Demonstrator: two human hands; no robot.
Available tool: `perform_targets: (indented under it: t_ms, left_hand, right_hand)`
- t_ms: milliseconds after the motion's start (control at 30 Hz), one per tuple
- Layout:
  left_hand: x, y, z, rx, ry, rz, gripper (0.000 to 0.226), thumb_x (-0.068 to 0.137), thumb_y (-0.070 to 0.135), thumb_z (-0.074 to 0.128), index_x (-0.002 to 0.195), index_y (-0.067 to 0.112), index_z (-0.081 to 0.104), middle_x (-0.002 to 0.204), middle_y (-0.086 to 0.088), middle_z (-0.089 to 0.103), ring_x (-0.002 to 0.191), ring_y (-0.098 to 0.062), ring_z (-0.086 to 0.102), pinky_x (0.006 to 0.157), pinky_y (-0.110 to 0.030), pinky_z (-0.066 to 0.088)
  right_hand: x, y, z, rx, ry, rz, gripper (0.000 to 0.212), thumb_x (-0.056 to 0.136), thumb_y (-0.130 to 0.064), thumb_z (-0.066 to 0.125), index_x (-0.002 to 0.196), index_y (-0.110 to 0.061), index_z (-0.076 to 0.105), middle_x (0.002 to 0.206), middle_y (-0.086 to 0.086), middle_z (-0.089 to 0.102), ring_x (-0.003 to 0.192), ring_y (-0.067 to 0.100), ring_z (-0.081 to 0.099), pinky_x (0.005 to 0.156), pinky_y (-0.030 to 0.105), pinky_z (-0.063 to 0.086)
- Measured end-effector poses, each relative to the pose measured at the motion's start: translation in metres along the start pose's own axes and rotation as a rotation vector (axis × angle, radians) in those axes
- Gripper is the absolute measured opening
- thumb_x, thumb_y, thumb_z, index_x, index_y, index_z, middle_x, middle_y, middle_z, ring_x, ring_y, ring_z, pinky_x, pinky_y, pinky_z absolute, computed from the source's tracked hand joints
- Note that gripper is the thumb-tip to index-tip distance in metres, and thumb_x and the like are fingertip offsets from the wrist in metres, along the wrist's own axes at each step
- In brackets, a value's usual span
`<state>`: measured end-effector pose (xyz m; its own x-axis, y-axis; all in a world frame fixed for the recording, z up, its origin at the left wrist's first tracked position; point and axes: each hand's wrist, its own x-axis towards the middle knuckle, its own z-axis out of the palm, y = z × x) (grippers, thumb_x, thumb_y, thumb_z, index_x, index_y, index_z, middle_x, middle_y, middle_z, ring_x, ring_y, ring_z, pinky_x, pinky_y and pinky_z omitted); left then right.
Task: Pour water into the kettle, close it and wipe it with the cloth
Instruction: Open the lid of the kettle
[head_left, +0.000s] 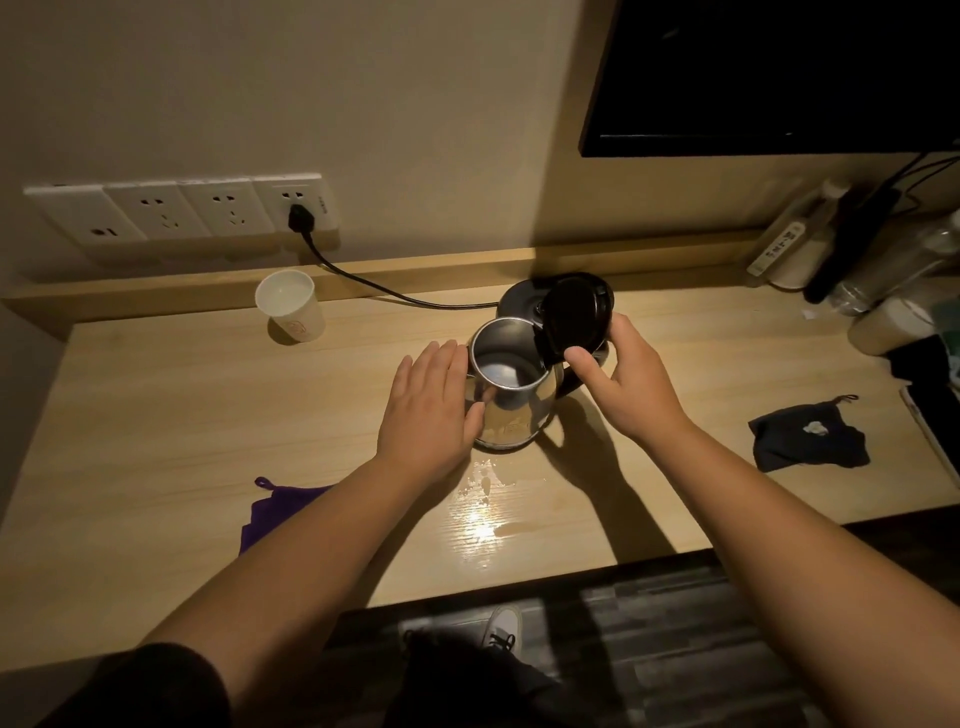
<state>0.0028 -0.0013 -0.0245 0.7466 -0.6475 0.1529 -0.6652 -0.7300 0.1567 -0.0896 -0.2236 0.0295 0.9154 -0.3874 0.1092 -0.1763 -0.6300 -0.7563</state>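
Seemingly at the closing step, the left hand (426, 402) lies flat, fingers together, against the kettle (511, 400) mid-desk while the right hand (631, 376) pinches its raised lid (574, 317) at one o'clock; next, press it shut, then fetch the purple cloth (275, 506) at seven.

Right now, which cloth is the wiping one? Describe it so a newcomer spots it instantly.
Start at the steel kettle in the middle of the wooden desk. Look toward the desk's near edge, under the left forearm: the purple cloth lies there, partly hidden. Its purple colour and corner loop set it apart from the dark cloth on the right.
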Motion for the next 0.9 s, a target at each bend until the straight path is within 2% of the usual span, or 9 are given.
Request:
perform_targets:
  t_ms: [167, 333, 633, 800, 900]
  left_hand:
    - [0.001, -0.001, 0.001, 0.0, -0.007, -0.001, 0.064, 0.095, 0.049, 0.034, 0.147, 0.014, 0.023, 0.151, -0.01, 0.035, 0.141, -0.027, 0.025, 0.114, -0.042, 0.006]
    - [0.0, -0.001, 0.001, 0.002, -0.009, 0.004, 0.064, 0.095, 0.049, 0.035, 0.147, 0.014, 0.023, 0.151, -0.01, 0.035, 0.142, -0.027, 0.024, 0.115, -0.042, 0.006]
    - [-0.001, 0.0, -0.002, 0.006, -0.02, -0.009, 0.064, 0.096, 0.048, 0.038, 0.148, 0.016, 0.019, 0.153, -0.008, 0.031, 0.143, -0.025, 0.02, 0.115, -0.041, 0.003]
    - [0.0, 0.0, -0.007, 0.011, -0.035, -0.002, 0.064, 0.096, 0.049, 0.036, 0.149, 0.016, 0.019, 0.154, -0.008, 0.029, 0.143, -0.025, 0.02, 0.116, -0.042, 0.004]
    - [0.001, 0.001, -0.009, 0.01, -0.041, -0.009, 0.064, 0.097, 0.049, 0.035, 0.15, 0.017, 0.02, 0.155, -0.008, 0.028, 0.144, -0.026, 0.019, 0.116, -0.042, 0.004]
  right_hand:
    - [-0.004, -0.001, 0.001, 0.135, 0.032, 0.066, 0.026, 0.09, -0.048, 0.054, 0.114, -0.038, 0.051, 0.103, -0.026, 0.058, 0.099, -0.011, 0.052, 0.077, 0.019, 0.043]
    - [-0.008, -0.002, 0.005, 0.221, 0.057, 0.103, 0.026, 0.09, -0.047, 0.052, 0.112, -0.035, 0.053, 0.101, -0.023, 0.058, 0.098, -0.009, 0.053, 0.076, 0.019, 0.041]
    - [-0.01, -0.002, 0.007, 0.214, 0.058, 0.113, 0.024, 0.093, -0.043, 0.053, 0.116, -0.037, 0.051, 0.109, -0.026, 0.057, 0.103, -0.01, 0.052, 0.078, 0.019, 0.042]
    - [-0.009, -0.002, 0.004, 0.145, 0.056, 0.097, 0.031, 0.094, -0.045, 0.051, 0.121, -0.031, 0.053, 0.115, -0.008, 0.061, 0.109, 0.01, 0.055, 0.084, 0.029, 0.046]
    - [-0.008, 0.0, 0.003, 0.1, 0.053, 0.087, 0.031, 0.096, -0.041, 0.052, 0.123, -0.025, 0.055, 0.115, -0.004, 0.061, 0.107, 0.012, 0.055, 0.082, 0.03, 0.047]
